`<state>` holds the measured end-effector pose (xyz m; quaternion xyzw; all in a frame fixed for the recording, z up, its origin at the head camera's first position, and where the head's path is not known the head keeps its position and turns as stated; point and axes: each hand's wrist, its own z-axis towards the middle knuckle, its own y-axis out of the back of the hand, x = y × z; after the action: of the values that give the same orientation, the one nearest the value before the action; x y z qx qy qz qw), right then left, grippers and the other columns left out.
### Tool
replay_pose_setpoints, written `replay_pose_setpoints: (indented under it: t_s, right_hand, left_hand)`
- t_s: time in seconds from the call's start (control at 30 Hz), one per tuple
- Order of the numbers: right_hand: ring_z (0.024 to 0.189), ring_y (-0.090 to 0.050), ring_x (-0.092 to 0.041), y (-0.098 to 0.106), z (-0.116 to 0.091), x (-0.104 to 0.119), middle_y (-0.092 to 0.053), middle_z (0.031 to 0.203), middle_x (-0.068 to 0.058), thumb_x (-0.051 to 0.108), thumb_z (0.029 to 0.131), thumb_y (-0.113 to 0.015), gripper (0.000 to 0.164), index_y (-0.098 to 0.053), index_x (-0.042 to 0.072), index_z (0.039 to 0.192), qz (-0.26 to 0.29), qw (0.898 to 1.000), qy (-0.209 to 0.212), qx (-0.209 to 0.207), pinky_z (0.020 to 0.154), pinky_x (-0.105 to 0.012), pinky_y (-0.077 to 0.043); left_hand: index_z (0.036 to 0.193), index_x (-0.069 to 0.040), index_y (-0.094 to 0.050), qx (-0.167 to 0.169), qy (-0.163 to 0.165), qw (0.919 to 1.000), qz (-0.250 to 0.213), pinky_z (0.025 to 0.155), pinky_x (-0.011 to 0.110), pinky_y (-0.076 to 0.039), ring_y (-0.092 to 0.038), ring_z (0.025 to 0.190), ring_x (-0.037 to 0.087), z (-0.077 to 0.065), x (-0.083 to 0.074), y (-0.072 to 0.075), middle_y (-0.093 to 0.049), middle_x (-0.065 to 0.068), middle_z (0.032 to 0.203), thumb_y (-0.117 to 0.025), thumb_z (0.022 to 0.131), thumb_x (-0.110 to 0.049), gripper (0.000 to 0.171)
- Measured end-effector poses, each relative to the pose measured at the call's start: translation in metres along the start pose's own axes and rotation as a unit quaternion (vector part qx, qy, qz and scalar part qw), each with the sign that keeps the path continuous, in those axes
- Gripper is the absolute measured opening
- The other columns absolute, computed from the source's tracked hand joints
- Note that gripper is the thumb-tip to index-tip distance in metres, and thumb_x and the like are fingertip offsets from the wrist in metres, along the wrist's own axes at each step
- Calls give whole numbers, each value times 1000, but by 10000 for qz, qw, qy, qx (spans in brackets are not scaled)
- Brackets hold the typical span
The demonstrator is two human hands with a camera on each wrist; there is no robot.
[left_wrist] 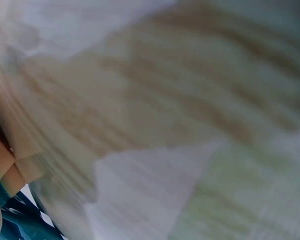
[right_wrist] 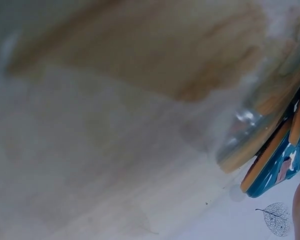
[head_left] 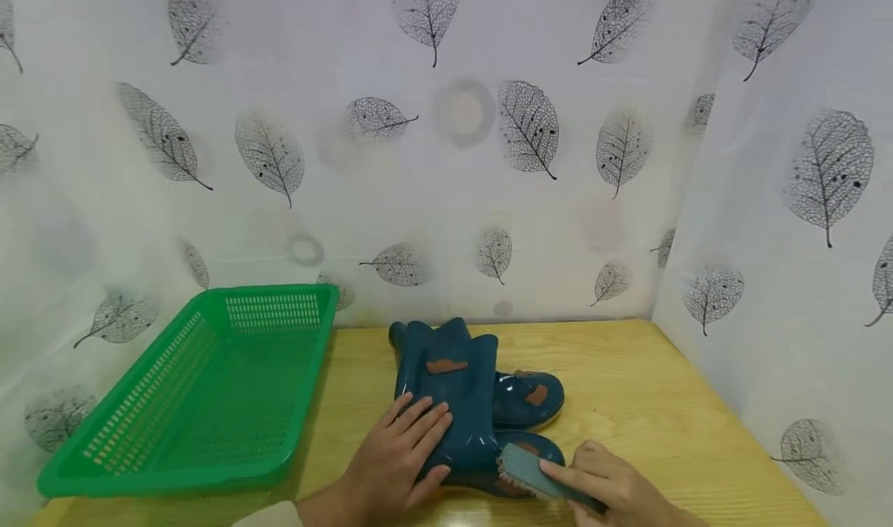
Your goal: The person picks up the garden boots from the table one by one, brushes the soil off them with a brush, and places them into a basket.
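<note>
A pair of shiny dark blue rain boots lies on the table, toes to the right. Brown patches mark the near boot and the toe of the far boot. My left hand rests on the near boot's shaft, fingers extended. In my right hand is a grey-blue scrub brush, its bristles against the near boot's toe. Blur fills most of both wrist views. The right wrist view shows a boot with a tan sole at its right side; blue boot material appears at the left wrist view's lower left.
A green plastic basket with slotted sides stands left of the boots. The light wooden table extends to the right. Behind and beside it hangs a white curtain printed with dark leaves.
</note>
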<state>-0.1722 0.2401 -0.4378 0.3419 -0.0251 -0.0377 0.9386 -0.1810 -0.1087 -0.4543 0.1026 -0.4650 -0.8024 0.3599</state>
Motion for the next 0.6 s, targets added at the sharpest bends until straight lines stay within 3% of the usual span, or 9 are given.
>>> replay_pose_setpoints:
  t_s: [0.13,0.3,0.4,0.6]
  right_hand:
    - [72,-43,-3,-5,-4,7,-50,77,5,13,97,-57,33,-68,-13,114,23,9998,-199,-50,69,-10,-34]
    - [65,-44,-7,-1,3,-10,-52,73,2,15,98,-55,35,-68,-14,112,-91,9986,-372,-359,66,-18,-38]
    - [63,-43,-7,2,2,-14,-51,72,4,16,98,-55,36,-67,-14,113,-97,9979,-513,-372,65,-20,-38]
    - [63,-42,-6,3,10,1,-52,71,3,14,96,-55,33,-69,-13,110,-16,9990,-320,-300,65,-22,-39]
  left_hand:
    - [140,-14,-59,-2,48,9999,-162,112,52,-40,-56,131,22,-7,-5,-5,-60,1,142,-44,103,-50,55]
    - [141,-10,-58,-150,33,9996,-222,116,52,-34,-55,133,26,7,10,-6,-59,5,142,-37,105,-51,59]
    - [143,-10,-56,19,86,9997,-207,119,52,-30,-52,136,26,10,11,-3,-57,6,145,-33,105,-52,61]
    - [143,-10,-55,269,74,9994,-190,120,52,-27,-51,137,27,5,3,4,-56,6,146,-28,105,-53,64]
